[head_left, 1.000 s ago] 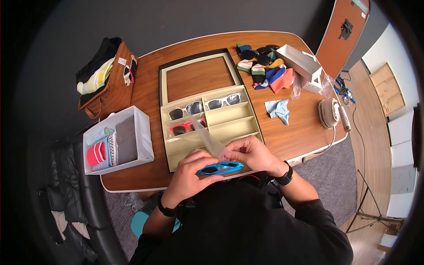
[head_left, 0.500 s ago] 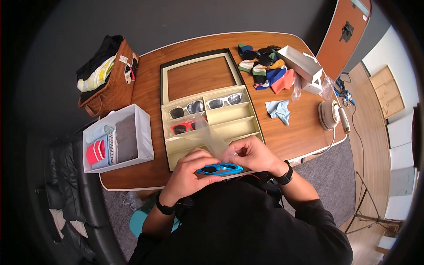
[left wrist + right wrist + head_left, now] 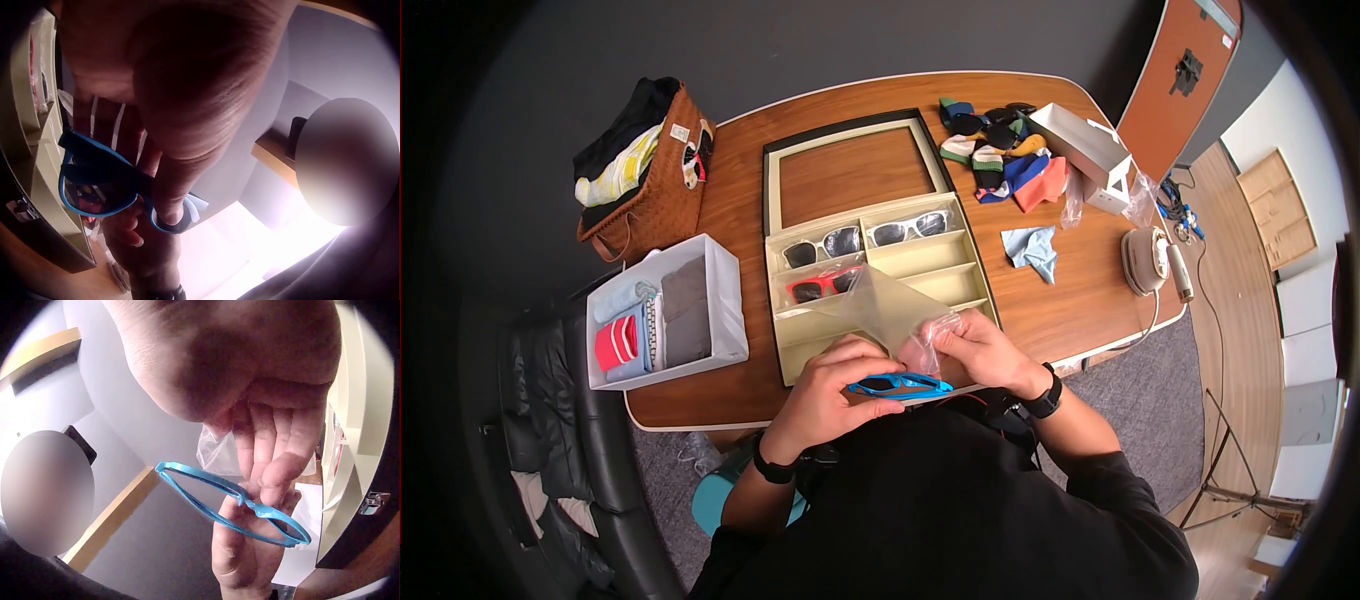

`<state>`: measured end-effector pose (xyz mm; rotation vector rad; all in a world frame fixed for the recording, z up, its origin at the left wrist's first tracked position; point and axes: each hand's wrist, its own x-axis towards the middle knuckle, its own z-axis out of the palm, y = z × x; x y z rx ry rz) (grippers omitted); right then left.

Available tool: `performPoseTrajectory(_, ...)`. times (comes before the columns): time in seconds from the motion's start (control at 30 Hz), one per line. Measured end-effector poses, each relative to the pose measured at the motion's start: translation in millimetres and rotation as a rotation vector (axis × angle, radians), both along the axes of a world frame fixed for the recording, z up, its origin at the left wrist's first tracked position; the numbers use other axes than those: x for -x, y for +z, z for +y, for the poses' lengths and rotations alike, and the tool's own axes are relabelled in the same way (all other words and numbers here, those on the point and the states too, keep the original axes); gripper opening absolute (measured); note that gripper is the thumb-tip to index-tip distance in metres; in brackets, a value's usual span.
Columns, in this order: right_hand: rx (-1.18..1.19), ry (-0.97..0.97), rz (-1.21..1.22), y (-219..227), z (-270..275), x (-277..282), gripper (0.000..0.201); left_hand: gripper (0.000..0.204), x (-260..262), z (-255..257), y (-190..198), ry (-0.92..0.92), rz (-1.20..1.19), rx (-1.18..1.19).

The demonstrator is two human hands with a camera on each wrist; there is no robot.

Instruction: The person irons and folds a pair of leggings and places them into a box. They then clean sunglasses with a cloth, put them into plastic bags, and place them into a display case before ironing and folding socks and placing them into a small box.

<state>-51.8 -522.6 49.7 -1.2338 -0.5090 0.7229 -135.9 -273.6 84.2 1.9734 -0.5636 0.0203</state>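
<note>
Close to my body, my left hand [image 3: 825, 395] holds a pair of blue sunglasses [image 3: 900, 384] by one end, thumb and fingers on the frame. In the right wrist view the blue sunglasses [image 3: 206, 497] show their folded temples. My right hand [image 3: 983, 350] pinches a clear plastic bag [image 3: 890, 308], which stretches over the front of an open display case [image 3: 920, 258]. Inside the case sit red sunglasses [image 3: 808, 291], white sunglasses [image 3: 908, 230] and a pale-framed pair of sunglasses [image 3: 820, 248]. The bag partly covers the red pair.
A white box [image 3: 735, 330] of folded cloths stands left, with a brown basket [image 3: 665, 200] of clothes behind it. At the right lie a light blue cloth [image 3: 1030, 252], several colourful socks [image 3: 1010, 165], a white carton [image 3: 1080, 145] and a handheld steamer [image 3: 1142, 262].
My right hand has shifted slightly right, and the plastic bag has spread wider, its end bunched at the fingers. The left hand and blue sunglasses stay almost in place.
</note>
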Motion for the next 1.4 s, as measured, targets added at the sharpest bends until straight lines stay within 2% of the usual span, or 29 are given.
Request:
performPoseTrajectory(0.1,0.006,0.089,-0.009,5.9,-0.9,-2.7,0.021,0.053,-0.2,0.8,3.0,-0.001,-0.012,-0.002)
performPoseTrajectory(0.23,0.021,0.075,-0.028,2.1,-2.5,-5.3,0.017,0.068,4.4,0.7,-3.4,0.039,0.082,0.064)
performPoseTrajectory(0.3,0.019,0.061,-0.01,3.0,-2.8,-4.6,0.016,0.087,4.1,0.3,-6.2,0.025,0.081,0.097)
performPoseTrajectory(0.4,-0.053,0.069,0.043,5.1,-2.0,-4.4,0.016,0.099,3.5,-2.2,0.2,-0.003,0.207,0.122)
performPoseTrajectory(0.5,-0.056,0.09,0.062,7.9,0.7,-3.2,0.016,0.106,1.4,-0.4,-6.4,-0.065,0.189,0.066)
performPoseTrajectory(0.63,0.018,0.179,-0.06,5.2,-3.8,-5.6,0.017,0.103,1.3,0.8,-4.9,-0.069,0.203,0.07)
performPoseTrajectory(0.7,0.15,0.257,-0.067,10.1,-6.8,-6.2,0.018,0.097,1.7,3.7,-4.0,-0.104,0.215,0.067)
performPoseTrajectory(0.93,0.16,0.274,-0.053,3.4,-8.0,-4.7,0.019,0.086,0.5,5.8,-4.1,-0.11,0.084,0.062)
performPoseTrajectory(1.13,0.098,0.21,-0.152,2.0,-5.5,-2.8,0.02,0.072,0.8,5.1,-2.8,-0.073,0.032,0.049)
performPoseTrajectory(1.2,-0.004,0.089,-0.089,-0.9,-4.4,-1.6,0.022,0.068,0.8,4.9,-2.6,-0.026,0.02,0.032)
performPoseTrajectory(1.4,-0.009,-0.113,-0.023,1.8,-2.9,1.4,0.019,0.067,0.4,2.9,-1.1,0.02,0.052,-0.004)
